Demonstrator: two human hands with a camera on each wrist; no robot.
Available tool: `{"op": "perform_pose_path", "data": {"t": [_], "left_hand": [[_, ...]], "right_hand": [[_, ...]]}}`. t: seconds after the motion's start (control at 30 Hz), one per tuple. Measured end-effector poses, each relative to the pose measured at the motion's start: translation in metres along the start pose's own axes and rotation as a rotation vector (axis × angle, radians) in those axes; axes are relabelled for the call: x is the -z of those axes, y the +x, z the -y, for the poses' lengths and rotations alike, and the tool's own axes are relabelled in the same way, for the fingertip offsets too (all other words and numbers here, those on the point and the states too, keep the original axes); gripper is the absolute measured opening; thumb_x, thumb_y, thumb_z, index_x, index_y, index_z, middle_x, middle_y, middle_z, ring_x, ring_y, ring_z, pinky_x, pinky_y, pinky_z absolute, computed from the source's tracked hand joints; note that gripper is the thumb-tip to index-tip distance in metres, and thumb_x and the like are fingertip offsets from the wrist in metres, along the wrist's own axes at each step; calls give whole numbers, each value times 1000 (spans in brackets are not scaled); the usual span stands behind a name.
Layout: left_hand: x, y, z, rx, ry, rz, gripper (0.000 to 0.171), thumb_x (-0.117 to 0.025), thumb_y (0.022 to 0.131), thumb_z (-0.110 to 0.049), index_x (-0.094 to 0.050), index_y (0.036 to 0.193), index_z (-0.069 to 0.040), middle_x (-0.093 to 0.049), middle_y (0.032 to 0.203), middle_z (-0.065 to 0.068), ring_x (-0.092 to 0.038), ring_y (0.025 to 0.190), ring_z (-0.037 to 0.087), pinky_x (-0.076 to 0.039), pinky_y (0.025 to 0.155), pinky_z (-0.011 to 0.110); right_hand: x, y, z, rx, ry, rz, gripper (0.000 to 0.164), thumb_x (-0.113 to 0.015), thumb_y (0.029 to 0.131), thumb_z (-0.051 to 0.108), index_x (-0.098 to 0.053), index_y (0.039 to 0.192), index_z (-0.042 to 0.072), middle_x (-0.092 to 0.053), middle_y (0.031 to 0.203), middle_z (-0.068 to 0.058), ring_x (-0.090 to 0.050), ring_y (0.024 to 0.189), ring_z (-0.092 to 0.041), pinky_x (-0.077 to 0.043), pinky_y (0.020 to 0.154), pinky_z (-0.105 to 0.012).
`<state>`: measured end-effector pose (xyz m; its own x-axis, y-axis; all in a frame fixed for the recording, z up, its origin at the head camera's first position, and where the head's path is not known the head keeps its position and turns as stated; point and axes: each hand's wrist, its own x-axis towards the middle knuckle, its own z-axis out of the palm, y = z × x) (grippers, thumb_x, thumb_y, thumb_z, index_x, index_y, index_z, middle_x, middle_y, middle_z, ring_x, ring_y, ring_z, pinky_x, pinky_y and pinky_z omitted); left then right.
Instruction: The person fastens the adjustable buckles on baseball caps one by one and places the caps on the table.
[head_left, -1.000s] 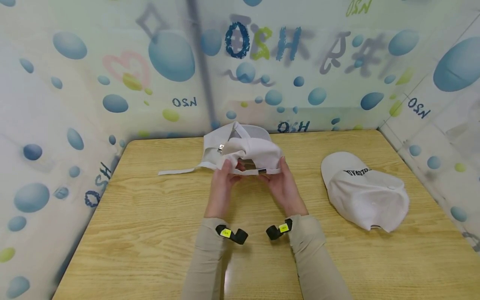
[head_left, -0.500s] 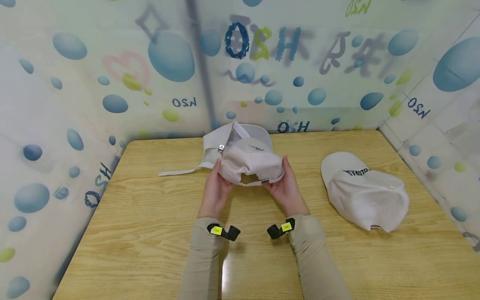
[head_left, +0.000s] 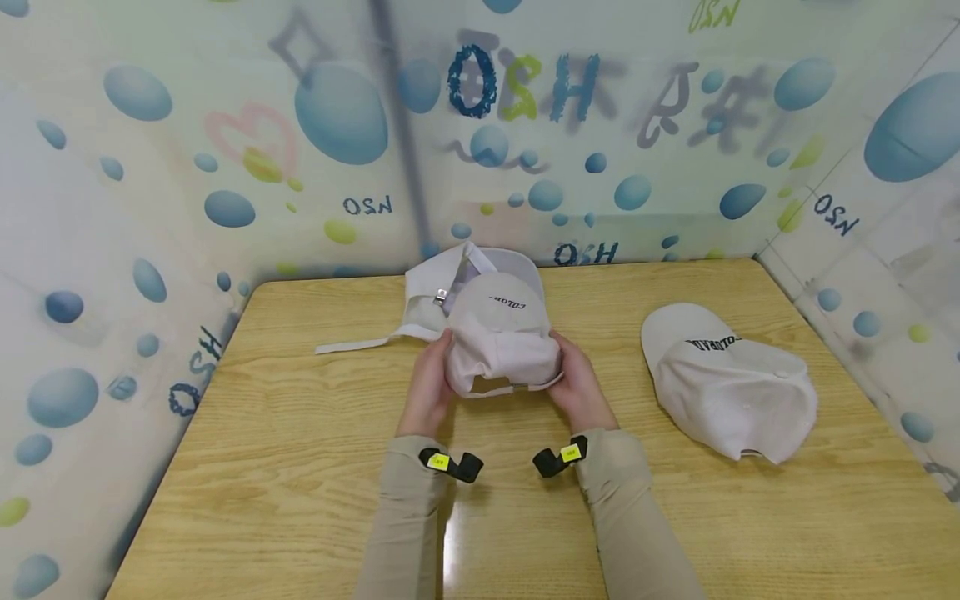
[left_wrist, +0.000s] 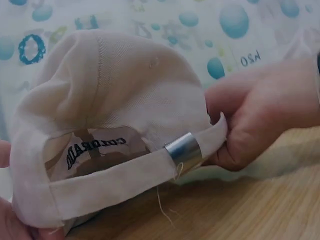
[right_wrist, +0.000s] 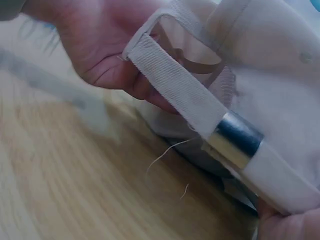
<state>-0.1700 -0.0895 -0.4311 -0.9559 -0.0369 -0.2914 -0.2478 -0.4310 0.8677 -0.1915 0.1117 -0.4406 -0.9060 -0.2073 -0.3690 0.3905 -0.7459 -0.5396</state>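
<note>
A white baseball cap with dark lettering is held between both hands, its back opening facing me. My left hand grips its left side, and my right hand grips the right side by the lower edge. The left wrist view shows the back strap fastened through a metal buckle, with loose threads below. Inside the cap, reversed lettering shows through the opening. Just behind it lies another white cap, its long strap undone and stretched to the left.
A third white cap, also lettered, rests on the right side of the wooden table. Directly behind the table stands a wall patterned with blue and green drops.
The held cap has come toward me and tipped so its crown and front lettering show. Both hands moved with it, the left one spreading outward. The other two caps stayed put.
</note>
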Motion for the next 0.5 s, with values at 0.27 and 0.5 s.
{"op": "perform_pose_path", "data": {"t": [0.27,0.5], "left_hand": [[9,-1,3,-184,153,-86,53,-48,89,-45,-38,128,-9,-46,121,4,-44,109,15,-34,95,31],[35,-7,3,-273,95,-100,50,-49,87,-49,-44,122,-13,-50,115,4,-50,99,15,-40,85,28]], "right_hand": [[-4,0,-5,153,-180,-59,46,-46,92,8,-32,136,3,-32,139,-7,-31,124,-16,-23,102,-30],[-14,-2,-18,139,-247,89,44,-46,93,10,-33,135,6,-34,137,-5,-34,122,-12,-27,100,-26]]}}
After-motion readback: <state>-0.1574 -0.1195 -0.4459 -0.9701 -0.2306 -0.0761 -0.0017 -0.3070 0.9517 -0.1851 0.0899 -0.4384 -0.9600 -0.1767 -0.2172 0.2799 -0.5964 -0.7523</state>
